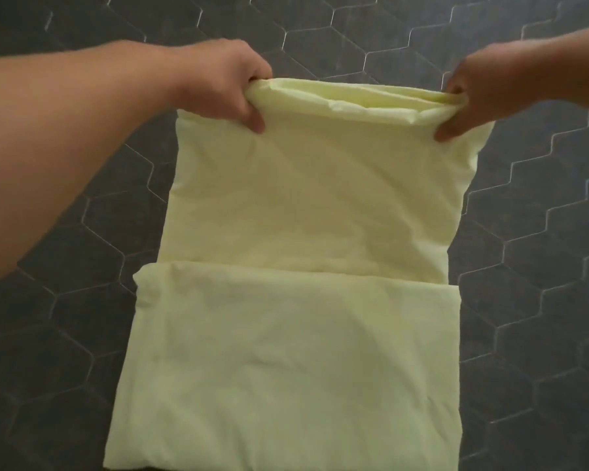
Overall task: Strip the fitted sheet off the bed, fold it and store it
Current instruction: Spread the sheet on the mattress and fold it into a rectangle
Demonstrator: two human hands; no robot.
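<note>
The pale yellow fitted sheet (279,351), folded into a long strip, is lying on the dark hexagon-quilted mattress (48,351), with bare mattress showing along both sides. At its far edge the left hand (225,83) and right hand (490,86) are each pinching a bunched corner, thumbs on the near face and fingers curled behind. They are seemingly holding that edge clear of the mattress.

The sheet (306,205) is pale yellow, one plain colour all over. The mattress (65,334) is dark grey with six-sided shapes in thin pale stitched lines, seen at 12, 3 and 9 o'clock around the sheet.
</note>
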